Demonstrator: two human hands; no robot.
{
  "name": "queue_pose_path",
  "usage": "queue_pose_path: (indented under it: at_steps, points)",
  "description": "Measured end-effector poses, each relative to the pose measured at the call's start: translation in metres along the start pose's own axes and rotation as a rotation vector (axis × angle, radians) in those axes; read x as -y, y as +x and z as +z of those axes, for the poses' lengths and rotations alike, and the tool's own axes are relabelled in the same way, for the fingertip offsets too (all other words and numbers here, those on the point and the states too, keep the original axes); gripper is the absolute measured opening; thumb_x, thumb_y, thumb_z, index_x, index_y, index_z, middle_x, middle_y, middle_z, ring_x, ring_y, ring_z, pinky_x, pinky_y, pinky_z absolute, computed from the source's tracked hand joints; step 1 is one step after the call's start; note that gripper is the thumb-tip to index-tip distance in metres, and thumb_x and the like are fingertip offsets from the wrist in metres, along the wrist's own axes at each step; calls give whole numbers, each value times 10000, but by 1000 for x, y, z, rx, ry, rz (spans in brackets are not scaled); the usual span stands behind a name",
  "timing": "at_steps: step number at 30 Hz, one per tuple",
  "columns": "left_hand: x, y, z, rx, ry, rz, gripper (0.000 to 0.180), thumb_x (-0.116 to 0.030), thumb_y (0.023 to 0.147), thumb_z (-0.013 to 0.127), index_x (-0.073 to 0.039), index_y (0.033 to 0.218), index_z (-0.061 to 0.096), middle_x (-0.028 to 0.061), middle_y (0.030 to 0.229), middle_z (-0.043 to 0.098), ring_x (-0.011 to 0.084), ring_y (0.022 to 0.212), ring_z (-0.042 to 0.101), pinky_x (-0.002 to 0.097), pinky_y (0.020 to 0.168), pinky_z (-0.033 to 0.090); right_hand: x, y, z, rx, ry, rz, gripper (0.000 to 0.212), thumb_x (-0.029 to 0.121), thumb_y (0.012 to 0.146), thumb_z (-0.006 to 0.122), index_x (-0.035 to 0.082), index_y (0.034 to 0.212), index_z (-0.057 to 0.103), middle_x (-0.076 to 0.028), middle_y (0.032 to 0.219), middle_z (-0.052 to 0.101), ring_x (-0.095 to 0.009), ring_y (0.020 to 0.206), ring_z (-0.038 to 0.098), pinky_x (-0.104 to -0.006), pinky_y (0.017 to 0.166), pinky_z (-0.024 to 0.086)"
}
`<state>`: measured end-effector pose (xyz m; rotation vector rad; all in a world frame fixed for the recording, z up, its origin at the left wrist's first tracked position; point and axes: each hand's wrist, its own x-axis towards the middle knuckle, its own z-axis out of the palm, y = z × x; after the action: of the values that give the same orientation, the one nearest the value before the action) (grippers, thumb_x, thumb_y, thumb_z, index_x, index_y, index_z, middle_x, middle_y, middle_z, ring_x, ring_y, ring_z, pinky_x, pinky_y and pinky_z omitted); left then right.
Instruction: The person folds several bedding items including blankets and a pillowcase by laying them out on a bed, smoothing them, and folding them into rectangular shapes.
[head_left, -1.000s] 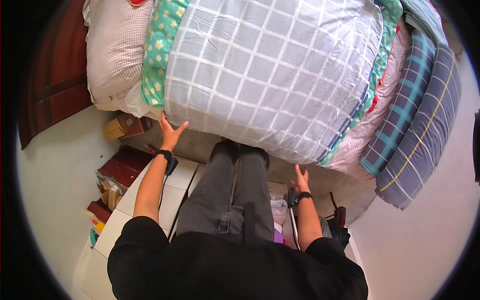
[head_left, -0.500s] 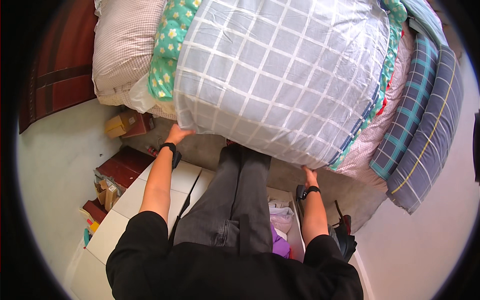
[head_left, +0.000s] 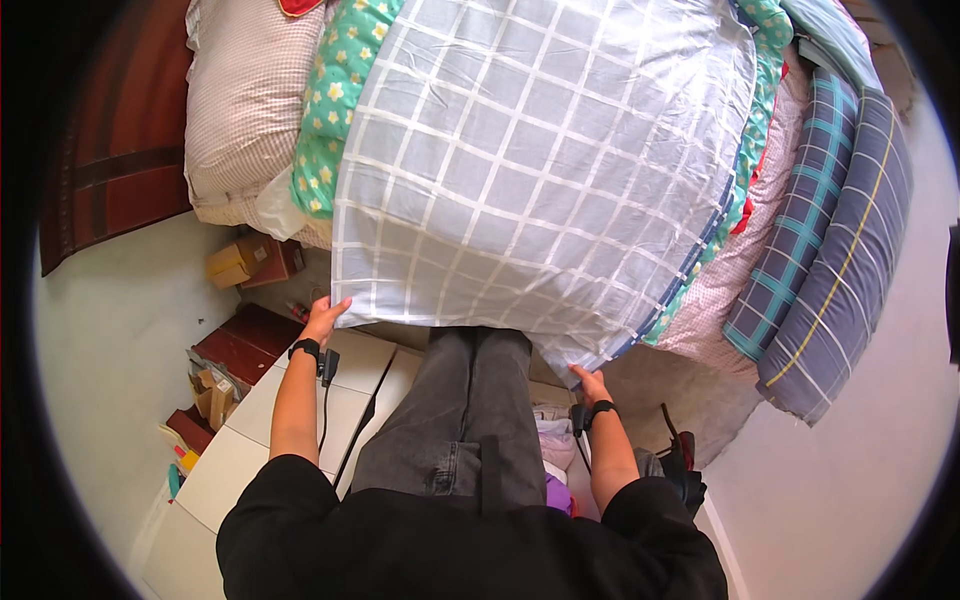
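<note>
A light grey duvet cover [head_left: 540, 170] with a white grid pattern lies spread over the bed, its near edge hanging toward me. My left hand [head_left: 322, 318] pinches its near left corner, and my right hand [head_left: 588, 381] grips its near right corner, which is drawn down into a point. Both hands are closed on the cloth. Beneath it, a green flowered quilt [head_left: 328, 120] shows along the left side and in a narrow strip on the right. The cloth's edge sags between my hands, above my legs.
A checked pillow [head_left: 250, 90] sits at the left by a dark red headboard [head_left: 120, 130]. Two rolled dark plaid bundles [head_left: 840, 260] lie along the bed's right side. White cabinets [head_left: 270, 405], an open drawer with clothes [head_left: 560, 445] and cardboard boxes [head_left: 240, 260] stand close by.
Both hands have come nearer to my body, pulling the duvet cover's near edge with them. Its right corner is now stretched lower and a little to the left.
</note>
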<state>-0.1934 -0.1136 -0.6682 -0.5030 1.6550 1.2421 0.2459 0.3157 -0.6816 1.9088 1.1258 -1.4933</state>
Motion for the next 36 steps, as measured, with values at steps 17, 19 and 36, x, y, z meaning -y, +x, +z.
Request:
queue_pose_path:
  at_steps: [17,19,36]
  points:
    - [-74,-67,-14,-407,667,579,295,-268,827,580,26,845,574,244,807,572,403,775,543,424,663,426,45,-210,-77,-71,495,-234,276,188,682,591,25,896,529,-65,786,542,-207,723,553,-353,641,477]
    - [-106,-103,-13,-376,845,713,301,-272,806,595,28,831,588,242,779,579,409,769,554,441,646,421,43,-217,-92,-66,480,-289,230,180,679,585,39,850,524,-62,751,531,-204,696,549,-341,619,471]
    - [-95,-215,-78,-240,420,634,384,-326,714,731,41,748,626,54,604,590,82,564,497,290,526,405,-18,-289,-75,-40,506,-153,190,161,627,579,122,803,520,-31,711,536,-209,667,539,-306,572,430]
